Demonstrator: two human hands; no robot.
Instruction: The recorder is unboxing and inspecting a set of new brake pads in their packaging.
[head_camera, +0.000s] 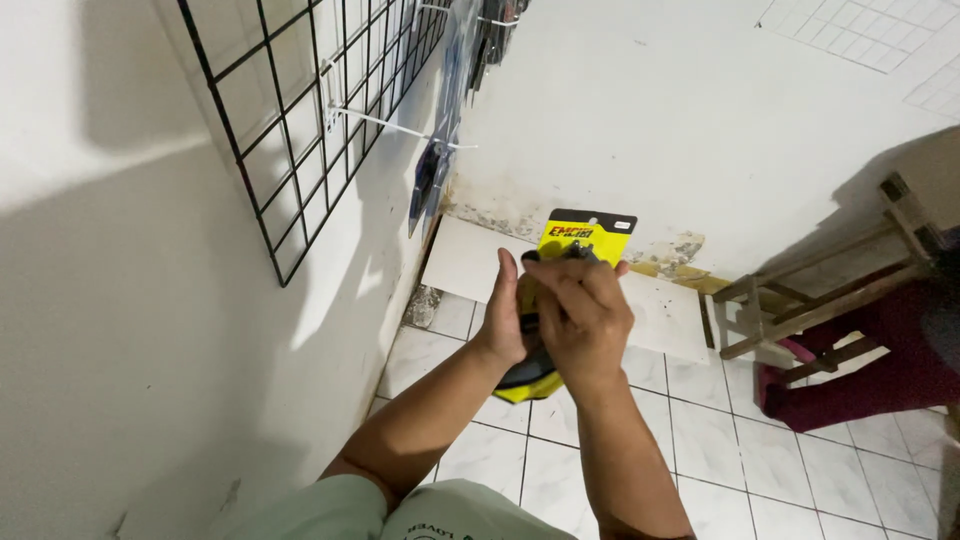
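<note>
Both of my hands hold a yellow and black carded package (585, 236) in front of me, above the tiled floor. My left hand (505, 320) grips its left side from behind, thumb up. My right hand (580, 318) covers the front of the pack, fingers curled over its dark middle part. Only the card's top with its black hang tab and a yellow corner at the bottom show; what the pack contains is hidden.
A black wire grid panel (300, 120) hangs on the white wall at left, with white hooks (385, 125) carrying packaged goods (430, 180). A white board (660, 310) leans at the wall's foot. A wooden stool (830, 290) lies at right on the white floor tiles (760, 450).
</note>
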